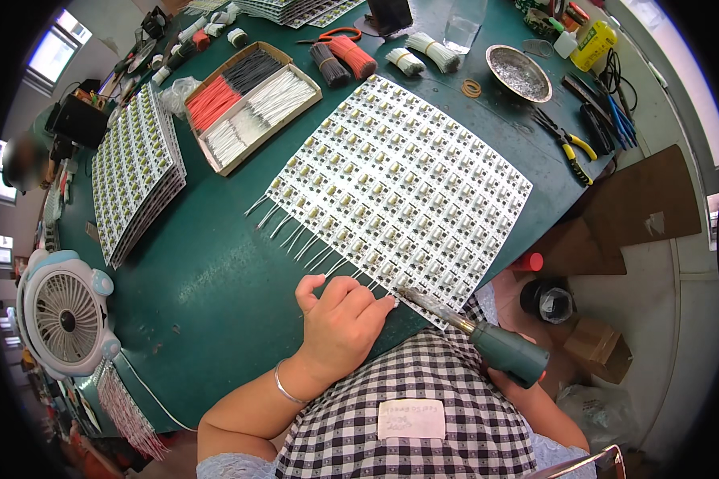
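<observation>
A white circuit board panel [407,184], set with rows of small components, lies on the green table in front of me. Short white wires [295,237] stick out along its near left edge. My left hand [339,319] is closed in a pinch at that edge, apparently on a white wire whose end is mostly hidden by the fingers. My right hand [503,385], largely hidden behind the handle, grips a soldering iron [510,351]. The iron's tip touches or hovers just over the board beside my left fingertips; I cannot tell which.
A cardboard box [252,104] of red, black and white wires stands beyond the board. Bundled wires [351,57], a metal bowl [519,73] and pliers [567,148] lie at the back and right. Stacked panels [136,172] and a fan [65,315] stand left.
</observation>
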Action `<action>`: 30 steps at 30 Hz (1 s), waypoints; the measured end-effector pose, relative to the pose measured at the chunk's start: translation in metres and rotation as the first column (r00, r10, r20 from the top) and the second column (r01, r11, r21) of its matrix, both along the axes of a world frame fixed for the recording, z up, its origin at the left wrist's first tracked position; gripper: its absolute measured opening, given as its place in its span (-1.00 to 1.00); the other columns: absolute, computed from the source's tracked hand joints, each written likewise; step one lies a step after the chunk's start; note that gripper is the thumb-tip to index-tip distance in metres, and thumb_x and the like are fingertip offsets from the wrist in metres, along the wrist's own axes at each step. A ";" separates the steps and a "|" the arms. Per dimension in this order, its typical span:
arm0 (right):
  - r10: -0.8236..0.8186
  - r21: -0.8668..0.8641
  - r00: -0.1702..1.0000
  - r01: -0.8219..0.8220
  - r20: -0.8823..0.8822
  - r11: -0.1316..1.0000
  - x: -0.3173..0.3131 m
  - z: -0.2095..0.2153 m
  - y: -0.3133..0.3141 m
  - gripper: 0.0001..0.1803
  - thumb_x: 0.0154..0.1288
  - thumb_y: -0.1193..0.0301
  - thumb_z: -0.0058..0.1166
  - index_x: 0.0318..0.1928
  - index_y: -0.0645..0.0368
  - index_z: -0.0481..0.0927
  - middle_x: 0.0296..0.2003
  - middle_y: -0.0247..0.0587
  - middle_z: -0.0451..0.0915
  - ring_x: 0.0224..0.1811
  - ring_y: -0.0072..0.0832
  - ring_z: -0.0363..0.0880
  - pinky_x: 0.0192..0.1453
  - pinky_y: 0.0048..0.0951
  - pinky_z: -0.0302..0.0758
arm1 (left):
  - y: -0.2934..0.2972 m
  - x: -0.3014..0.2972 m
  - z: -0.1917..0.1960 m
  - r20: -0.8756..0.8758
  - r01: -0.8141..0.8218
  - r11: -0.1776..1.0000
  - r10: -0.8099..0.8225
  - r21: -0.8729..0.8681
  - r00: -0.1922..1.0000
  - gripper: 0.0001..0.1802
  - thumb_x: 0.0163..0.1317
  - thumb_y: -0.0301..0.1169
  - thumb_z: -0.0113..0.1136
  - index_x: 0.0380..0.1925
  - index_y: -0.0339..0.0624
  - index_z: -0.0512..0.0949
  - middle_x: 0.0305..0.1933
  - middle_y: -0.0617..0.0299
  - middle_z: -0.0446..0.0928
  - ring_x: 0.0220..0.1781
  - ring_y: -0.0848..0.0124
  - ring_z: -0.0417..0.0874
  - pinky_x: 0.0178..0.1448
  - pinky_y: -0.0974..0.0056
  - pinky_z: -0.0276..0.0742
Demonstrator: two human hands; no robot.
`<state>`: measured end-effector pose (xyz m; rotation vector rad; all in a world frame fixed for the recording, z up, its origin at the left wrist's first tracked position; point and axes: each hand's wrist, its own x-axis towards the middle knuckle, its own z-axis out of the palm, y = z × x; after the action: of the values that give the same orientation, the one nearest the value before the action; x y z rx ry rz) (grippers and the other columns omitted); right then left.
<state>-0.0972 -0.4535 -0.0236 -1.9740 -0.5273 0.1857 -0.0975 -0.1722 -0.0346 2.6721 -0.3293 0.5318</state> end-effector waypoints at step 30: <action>-0.039 0.465 0.810 0.374 -0.585 0.802 -0.025 0.020 -0.023 -0.35 0.20 0.32 0.11 0.22 0.34 0.20 0.06 0.05 0.44 -0.39 -0.33 0.59 -0.27 -0.36 0.56 | -0.007 -0.006 0.011 0.032 -0.017 1.000 0.017 0.015 0.999 -0.84 -0.08 -0.46 0.26 -0.47 0.12 0.63 -0.55 0.50 0.34 -0.30 0.50 0.44 0.13 0.07 0.01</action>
<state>-0.1222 -0.4768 -0.0038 -1.2860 0.0449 0.3932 -0.1034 -0.1788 -0.0237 2.6859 -0.3214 0.5802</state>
